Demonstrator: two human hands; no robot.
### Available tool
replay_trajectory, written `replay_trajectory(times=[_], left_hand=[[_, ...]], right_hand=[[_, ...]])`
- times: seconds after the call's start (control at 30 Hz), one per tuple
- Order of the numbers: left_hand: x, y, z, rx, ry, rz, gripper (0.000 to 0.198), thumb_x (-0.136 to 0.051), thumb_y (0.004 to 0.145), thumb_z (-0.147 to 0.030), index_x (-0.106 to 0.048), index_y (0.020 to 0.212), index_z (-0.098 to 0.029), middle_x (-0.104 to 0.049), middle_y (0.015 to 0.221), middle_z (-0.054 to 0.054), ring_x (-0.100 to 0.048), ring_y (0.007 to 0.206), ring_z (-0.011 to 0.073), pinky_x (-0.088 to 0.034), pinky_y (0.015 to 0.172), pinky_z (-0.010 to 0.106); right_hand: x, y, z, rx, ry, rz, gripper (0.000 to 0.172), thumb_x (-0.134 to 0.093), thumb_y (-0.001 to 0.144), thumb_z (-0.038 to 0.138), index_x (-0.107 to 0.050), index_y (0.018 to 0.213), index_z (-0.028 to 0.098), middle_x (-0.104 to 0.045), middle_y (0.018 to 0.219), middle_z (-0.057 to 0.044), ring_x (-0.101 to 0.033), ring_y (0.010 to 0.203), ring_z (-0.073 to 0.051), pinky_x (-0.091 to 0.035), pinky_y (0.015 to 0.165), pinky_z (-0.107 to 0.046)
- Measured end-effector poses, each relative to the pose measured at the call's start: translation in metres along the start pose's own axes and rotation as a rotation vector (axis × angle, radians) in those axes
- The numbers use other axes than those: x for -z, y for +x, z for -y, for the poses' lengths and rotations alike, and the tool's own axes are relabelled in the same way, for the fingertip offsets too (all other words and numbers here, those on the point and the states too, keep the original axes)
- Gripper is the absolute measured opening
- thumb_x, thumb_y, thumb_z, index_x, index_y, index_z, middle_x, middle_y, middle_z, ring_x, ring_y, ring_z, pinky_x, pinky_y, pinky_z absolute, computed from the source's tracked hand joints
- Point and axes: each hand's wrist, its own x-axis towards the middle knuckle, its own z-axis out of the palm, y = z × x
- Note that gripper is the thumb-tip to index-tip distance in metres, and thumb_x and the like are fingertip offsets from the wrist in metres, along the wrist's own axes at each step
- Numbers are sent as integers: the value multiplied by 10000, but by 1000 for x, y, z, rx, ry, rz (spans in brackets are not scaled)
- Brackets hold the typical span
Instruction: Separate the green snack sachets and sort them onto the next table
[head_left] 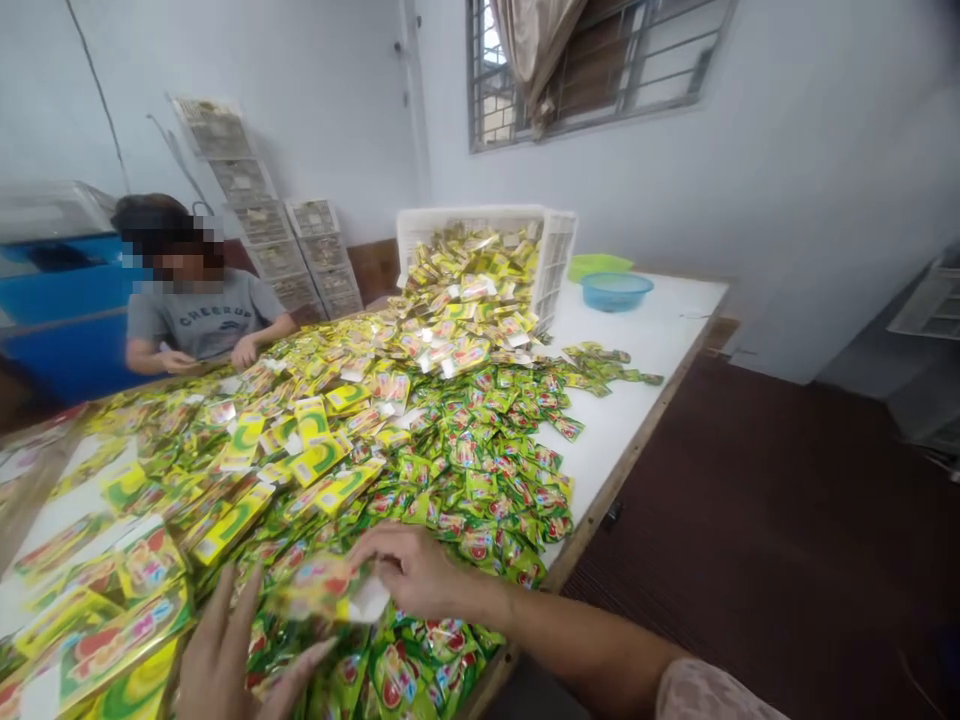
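A big heap of small yellow and green sachets covers the white table. My right hand pinches a blurred sachet just above the heap near the front edge. My left hand hovers beside it at the bottom left, fingers spread and apart, touching the sachets below. Strips of joined sachets lie at the lower left.
A white plastic crate tipped on its side spills sachets at the table's far end. Blue and green bowls sit behind it. Another person sits at the left side, hands on the sachets. Stacked baskets lean on the wall. Dark floor lies right.
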Motion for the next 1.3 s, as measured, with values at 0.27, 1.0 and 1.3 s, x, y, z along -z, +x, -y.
replay_trajectory(times=[0.27,1.0,1.3], left_hand=[[-22,-5,-6,-80,-12,232,325,-446,796,-365,-636,1046,-281,-689,1033,8,-626,945,219,-502,807,303],[-26,0,-45,417,-199,390,226,-507,759,-390,-528,873,-197,-621,803,33,-583,748,215,-420,688,313],[-20,-21,-52,819,-1116,188,351,-689,652,-385,-457,820,-183,-649,790,18,-614,720,162,-452,628,244]], right_hand=[[42,-39,10,-343,-49,33,150,-529,836,259,-651,864,177,-648,738,-1,-560,628,-115,-408,566,-207],[137,-61,-39,-532,-176,-409,354,-577,712,523,-514,732,175,-480,583,31,-454,562,-127,-354,510,-233],[13,-8,0,-459,157,-71,305,-605,716,466,-547,768,171,-457,590,37,-425,555,-114,-343,527,-230]])
